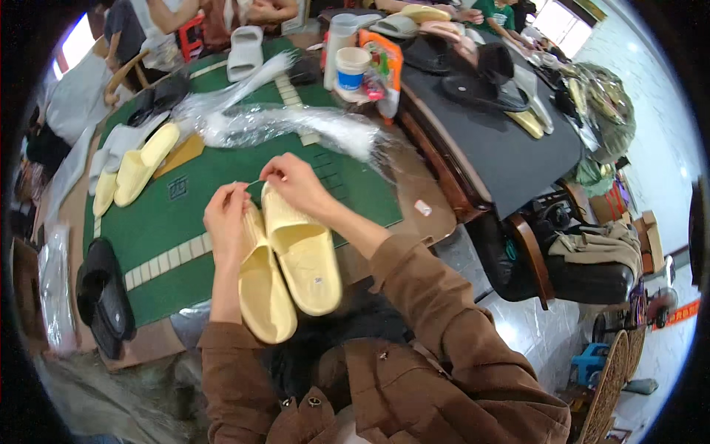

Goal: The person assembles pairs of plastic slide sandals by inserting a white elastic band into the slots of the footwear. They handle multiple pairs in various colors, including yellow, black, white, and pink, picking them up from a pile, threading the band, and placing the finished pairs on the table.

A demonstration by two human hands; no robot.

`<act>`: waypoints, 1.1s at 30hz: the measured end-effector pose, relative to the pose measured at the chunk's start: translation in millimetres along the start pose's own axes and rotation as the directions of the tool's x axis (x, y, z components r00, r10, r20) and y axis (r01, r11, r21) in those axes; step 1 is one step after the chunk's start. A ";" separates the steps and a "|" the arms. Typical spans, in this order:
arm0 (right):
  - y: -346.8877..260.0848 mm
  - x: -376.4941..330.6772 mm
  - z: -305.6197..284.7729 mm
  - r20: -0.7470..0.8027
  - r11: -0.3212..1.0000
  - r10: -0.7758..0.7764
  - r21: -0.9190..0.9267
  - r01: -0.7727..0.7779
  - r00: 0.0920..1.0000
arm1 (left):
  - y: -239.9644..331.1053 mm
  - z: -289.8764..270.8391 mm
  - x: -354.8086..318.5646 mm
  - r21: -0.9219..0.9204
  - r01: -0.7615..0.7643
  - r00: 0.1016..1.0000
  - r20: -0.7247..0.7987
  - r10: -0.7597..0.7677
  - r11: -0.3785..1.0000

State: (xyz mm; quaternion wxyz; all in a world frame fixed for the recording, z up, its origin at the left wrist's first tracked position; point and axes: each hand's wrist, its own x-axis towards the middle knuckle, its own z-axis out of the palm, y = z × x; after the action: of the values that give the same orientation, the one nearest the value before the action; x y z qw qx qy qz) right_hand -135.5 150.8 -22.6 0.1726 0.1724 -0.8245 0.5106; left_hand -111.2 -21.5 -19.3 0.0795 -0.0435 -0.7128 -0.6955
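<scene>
A pair of pale yellow slide slippers, the left one (270,307) and the right one (314,277), lies side by side in front of me at the table's near edge, heels toward me. At their far, toe ends my left hand (226,216) is closed in a pinch beside the left slipper. My right hand (296,183) pinches just above the right slipper's toe, fingertips bent inward. A thin strand seems to run between the two sets of fingertips; how it passes around the slippers is hidden by my hands.
A green mat (177,251) covers the table, with a bundle of clear plastic strands (296,129) across it. More yellow slippers (144,166) and black slippers (103,296) lie left. A cup (352,70) stands at the back. Right is a dark table (495,140) with slippers.
</scene>
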 end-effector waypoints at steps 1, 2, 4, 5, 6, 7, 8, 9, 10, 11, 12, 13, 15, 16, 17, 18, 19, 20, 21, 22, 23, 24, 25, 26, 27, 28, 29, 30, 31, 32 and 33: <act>0.2 -2.8 -0.8 -0.001 1.000 0.029 0.003 -0.029 1.000 | -2.8 0.9 -0.8 0.008 0.001 1.000 -0.003 -0.001 1.000; -3.1 -3.1 -0.7 -0.001 0.999 0.053 0.011 -0.053 0.999 | -3.0 -1.0 -0.7 0.020 -0.003 1.000 -0.010 0.004 1.000; 6.3 -2.4 -7.8 -0.068 1.000 0.000 -0.021 -0.001 0.998 | -0.6 4.6 1.6 0.054 -0.018 1.000 0.001 0.018 0.998; 7.0 -1.1 -9.4 -0.063 0.977 0.167 0.147 -0.157 0.984 | 2.9 5.0 0.2 0.072 -0.022 1.000 0.001 0.022 0.997; 5.9 -1.0 -11.8 -0.048 0.896 0.316 0.342 -0.281 0.948 | 6.2 5.3 -2.1 0.090 -0.026 1.000 0.002 0.026 0.996; 9.0 -2.9 -14.2 -0.041 0.869 0.361 0.378 -0.320 0.932 | 9.3 5.8 -4.8 0.112 -0.008 1.000 -0.005 0.009 0.994; 14.9 -3.2 -18.4 -0.037 0.842 0.400 0.409 -0.351 0.916 | 12.1 6.9 -6.3 0.157 -0.016 1.000 -0.009 0.017 0.987; 17.1 -3.4 -21.3 -0.010 0.764 0.465 0.510 -0.396 0.885 | 11.9 7.1 -6.5 0.202 -0.024 0.999 -0.016 0.028 0.979; 19.4 -5.0 -24.8 0.026 0.671 0.526 0.602 -0.433 0.850 | 10.1 6.7 -6.6 0.247 -0.032 0.999 -0.021 0.039 0.969; 24.1 -5.4 -29.6 0.050 0.651 0.522 0.621 -0.436 0.851 | 1.1 5.1 -7.3 0.281 -0.169 0.983 -0.021 0.182 0.945; 25.8 -6.4 -38.8 0.042 0.647 0.534 0.623 -0.440 0.844 | 4.4 10.0 -8.9 0.317 -0.251 0.966 0.023 0.257 0.915; 27.8 -3.7 -49.3 0.049 0.620 0.565 0.634 -0.463 0.824 | 8.1 12.5 -10.6 0.353 -0.281 0.960 0.100 0.262 0.893; 30.3 -3.6 -65.3 0.030 0.576 0.622 0.659 -0.484 0.782 | 11.0 16.4 -13.3 0.428 -0.391 0.920 0.216 0.329 0.815; 31.6 -1.9 -69.8 0.029 0.537 0.639 0.699 -0.473 0.768 | 10.4 18.6 -12.6 0.464 -0.471 0.882 0.255 0.396 0.751; 35.4 -0.5 -80.3 0.016 0.504 0.658 0.734 -0.455 0.753 | 10.0 26.3 -11.3 0.483 -0.551 0.834 0.301 0.461 0.681; 39.3 0.2 -91.2 0.001 0.471 0.676 0.769 -0.433 0.737 | 10.0 29.3 -10.5 0.508 -0.559 0.829 0.331 0.451 0.655; 43.3 1.4 -95.6 -0.021 0.411 0.665 0.845 -0.342 0.747 | 9.3 26.7 -9.3 0.530 -0.569 0.822 0.361 0.439 0.629; 40.4 3.1 -99.6 -0.069 0.394 0.648 0.883 -0.256 0.759 | 8.0 22.9 -9.0 0.551 -0.577 0.817 0.387 0.428 0.604; 36.2 5.9 -108.3 -0.145 0.450 0.617 0.871 -0.196 0.773 | 5.9 21.9 -7.0 0.515 -0.601 0.799 0.371 0.474 0.611; 31.9 6.6 -121.5 -0.220 0.503 0.583 0.854 -0.135 0.783 | 4.0 20.4 -7.3 0.526 -0.590 0.807 0.374 0.457 0.612; 17.8 8.0 -135.3 -0.291 0.553 0.528 0.831 -0.064 0.798 | 2.4 15.7 -8.8 0.525 -0.569 0.822 0.365 0.437 0.633; 10.0 6.1 -154.5 -0.376 0.685 0.451 0.727 -0.043 0.809 | 2.1 13.1 -9.6 0.527 -0.546 0.838 0.357 0.413 0.652; 4.8 4.2 -178.3 -0.463 0.780 0.381 0.625 -0.010 0.801 | 2.7 12.1 -8.6 0.515 -0.534 0.845 0.364 0.392 0.671; 1.5 -1.4 -209.3 -0.545 0.865 0.297 0.501 0.021 0.785 | 3.9 15.1 -8.4 0.493 -0.526 0.847 0.377 0.374 0.693; 0.0 -5.2 -236.3 -0.617 0.937 0.238 0.349 -0.010 0.750 | 8.4 12.9 -10.3 0.491 -0.511 0.854 0.384 0.352 0.705; 2.7 -12.1 -267.4 -0.680 0.981 0.169 0.185 -0.055 0.713 | 7.7 16.7 -11.6 0.476 -0.489 0.863 0.384 0.328 0.730; 10.8 -18.0 -296.3 -0.738 0.996 0.078 0.031 -0.082 0.670 | 11.1 16.1 -13.5 0.473 -0.466 0.874 0.379 0.305 0.748; 20.7 -29.7 -331.6 -0.784 0.982 -0.032 -0.139 -0.125 0.620 | 11.7 22.8 -13.3 0.449 -0.449 0.878 0.384 0.287 0.772; 28.4 -41.5 -365.2 -0.809 0.945 -0.090 -0.254 -0.207 0.581 | 13.2 26.2 -11.9 0.453 -0.483 0.858 0.413 0.304 0.749; 32.7 -50.6 -389.4 -0.825 0.889 -0.149 -0.353 -0.291 0.545 | 13.8 29.5 -11.4 0.451 -0.480 0.859 0.414 0.299 0.752; 30.5 -52.9 -394.4 -0.822 0.811 -0.128 -0.409 -0.419 0.555 | 14.3 26.4 -12.3 0.464 -0.469 0.866 0.408 0.289 0.752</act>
State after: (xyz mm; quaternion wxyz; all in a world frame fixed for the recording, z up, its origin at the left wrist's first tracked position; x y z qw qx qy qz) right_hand -60.1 524.9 94.5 0.5317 -0.2166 -0.7708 0.2763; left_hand -98.1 5.9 -7.9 0.1164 -0.2731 -0.8603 -0.4145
